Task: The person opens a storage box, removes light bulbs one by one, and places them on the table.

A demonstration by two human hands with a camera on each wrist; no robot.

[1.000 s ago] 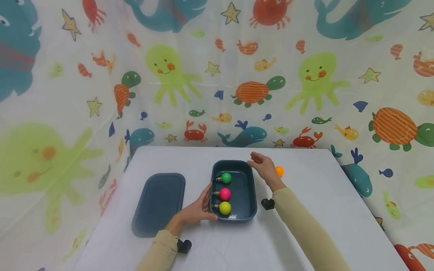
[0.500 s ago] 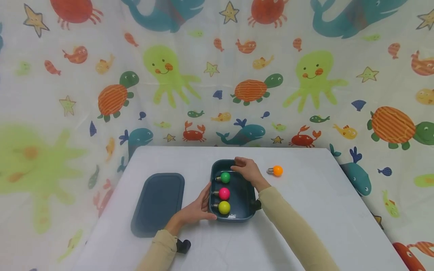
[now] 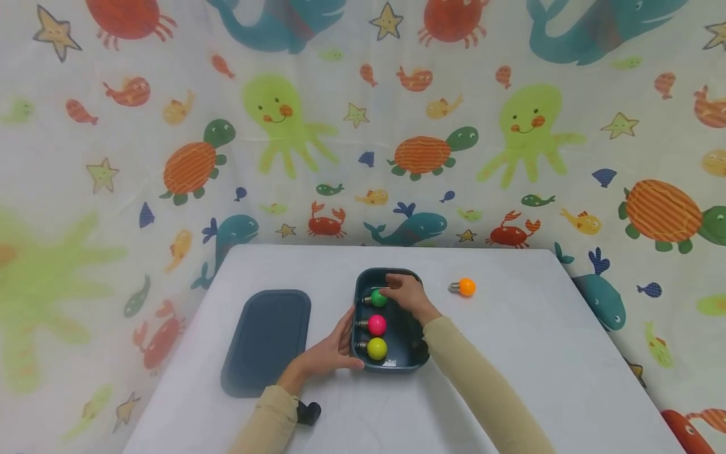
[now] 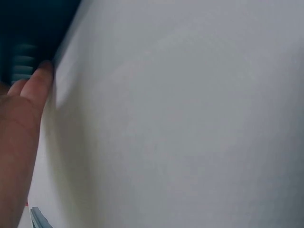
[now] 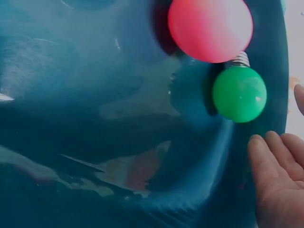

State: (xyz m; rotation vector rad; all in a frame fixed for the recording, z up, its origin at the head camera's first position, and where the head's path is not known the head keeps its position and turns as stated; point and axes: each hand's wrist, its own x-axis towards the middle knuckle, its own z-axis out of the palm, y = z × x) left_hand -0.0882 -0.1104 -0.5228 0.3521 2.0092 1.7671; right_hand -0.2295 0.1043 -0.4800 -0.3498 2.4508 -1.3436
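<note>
In the head view a dark blue box stands mid-table, with a green light bulb, a pink bulb and a yellow bulb lying along its left side, screw bases leftward. My left hand holds the box at its near left corner, fingers along the left wall, thumb at the front. Over the far part of the box is my right hand, its fingertips at the green bulb. The right wrist view shows those fingers extended just beside the green bulb, thumb apart, nothing between them.
A flat dark blue lid lies on the white table left of the box. An orange bulb lies on the table to the right of the box. Behind the table hangs a curtain printed with sea animals.
My right hand has moved left from beyond the box's right rim, over the box, to the green bulb. The orange bulb has come fully into sight. My left hand stays at the box.
</note>
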